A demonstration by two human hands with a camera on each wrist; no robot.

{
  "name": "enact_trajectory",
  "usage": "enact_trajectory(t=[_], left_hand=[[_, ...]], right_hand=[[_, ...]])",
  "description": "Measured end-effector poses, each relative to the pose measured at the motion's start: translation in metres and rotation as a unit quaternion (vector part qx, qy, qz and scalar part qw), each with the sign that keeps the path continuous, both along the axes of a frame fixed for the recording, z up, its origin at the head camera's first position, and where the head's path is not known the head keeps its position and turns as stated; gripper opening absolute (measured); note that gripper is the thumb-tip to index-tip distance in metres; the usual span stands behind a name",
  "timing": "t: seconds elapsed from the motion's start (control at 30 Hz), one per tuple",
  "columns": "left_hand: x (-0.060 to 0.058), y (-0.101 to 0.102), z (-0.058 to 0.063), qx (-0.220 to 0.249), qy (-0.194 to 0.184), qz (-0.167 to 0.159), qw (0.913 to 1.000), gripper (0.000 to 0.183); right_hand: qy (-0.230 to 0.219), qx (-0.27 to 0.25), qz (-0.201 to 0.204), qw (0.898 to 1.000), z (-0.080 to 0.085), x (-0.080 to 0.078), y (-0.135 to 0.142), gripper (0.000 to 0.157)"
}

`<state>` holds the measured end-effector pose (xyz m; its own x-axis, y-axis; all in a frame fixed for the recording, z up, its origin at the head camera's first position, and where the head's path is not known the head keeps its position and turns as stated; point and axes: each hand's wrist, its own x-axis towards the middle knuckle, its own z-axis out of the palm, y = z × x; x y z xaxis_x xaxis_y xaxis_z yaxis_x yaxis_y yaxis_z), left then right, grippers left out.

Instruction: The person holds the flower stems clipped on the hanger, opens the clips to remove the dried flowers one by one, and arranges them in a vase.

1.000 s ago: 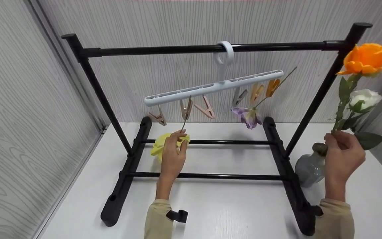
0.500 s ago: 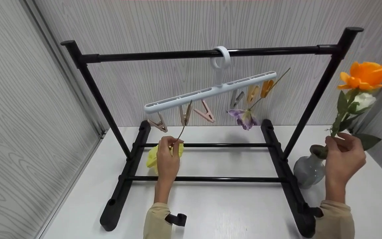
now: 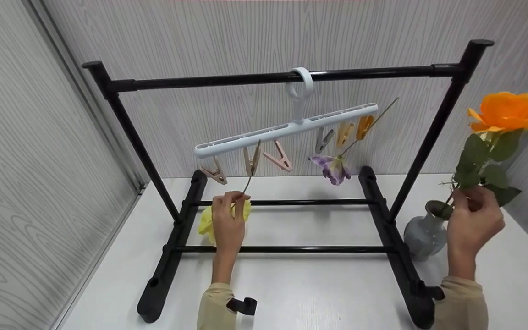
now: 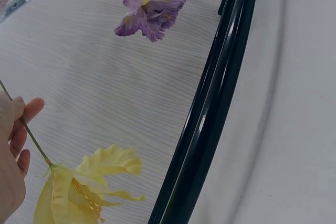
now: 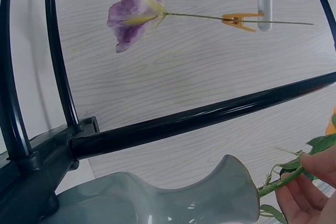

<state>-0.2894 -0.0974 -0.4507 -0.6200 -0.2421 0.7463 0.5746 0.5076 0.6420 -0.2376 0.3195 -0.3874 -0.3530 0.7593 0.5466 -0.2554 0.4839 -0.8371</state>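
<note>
In the head view my left hand (image 3: 228, 224) pinches the thin stem of a yellow flower (image 4: 86, 187), which hangs head down. The stem's upper part runs up to a beige clothespin (image 3: 251, 161) on the white hanger (image 3: 264, 136). On the right, my right hand (image 3: 477, 215) pinches the green stem (image 5: 282, 182) of an orange rose (image 3: 508, 112) with leaves. This stem's lower end reaches into the mouth of a grey glazed vase (image 3: 424, 236). A purple flower (image 3: 335, 168) hangs from an orange clothespin (image 3: 364, 127) at the hanger's right end.
A black rack (image 3: 209, 82) stands on the white table (image 3: 300, 288), its top bar carrying the tilted hanger. Pink (image 3: 278, 156), grey (image 3: 323, 140) and yellow (image 3: 345, 134) clothespins hang between the flowers. The vase stands close outside the rack's right foot (image 3: 394, 247).
The orange rose has come down with its stem nearing the vase mouth, and has turned, so the white bloom is out of sight. My left hand has shifted slightly down and left.
</note>
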Motion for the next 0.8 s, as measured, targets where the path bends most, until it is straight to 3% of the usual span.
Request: enact_trajectory(t=[0.13, 0.37, 0.57, 0.8], left_hand=[[-0.0007, -0.0010, -0.0008, 0.005, 0.003, -0.004, 1.0000, 0.006], [-0.0021, -0.0021, 0.0008, -0.003, 0.034, -0.035, 0.9988, 0.006], [-0.0027, -0.0016, 0.0017, -0.010, 0.032, -0.052, 0.9981, 0.007], [-0.0042, -0.0029, 0.0016, -0.011, 0.044, -0.051, 0.9977, 0.006]], right_hand=[[0.008, 0.017, -0.005, 1.000, -0.0012, -0.0003, -0.0007, 0.011], [-0.019, -0.005, -0.016, 1.000, -0.0012, -0.0012, 0.0025, 0.002], [-0.043, -0.021, -0.018, 0.999, -0.0009, -0.0014, 0.0037, 0.013], [-0.022, -0.035, -0.016, 0.999, 0.0005, 0.0012, 0.0016, 0.012]])
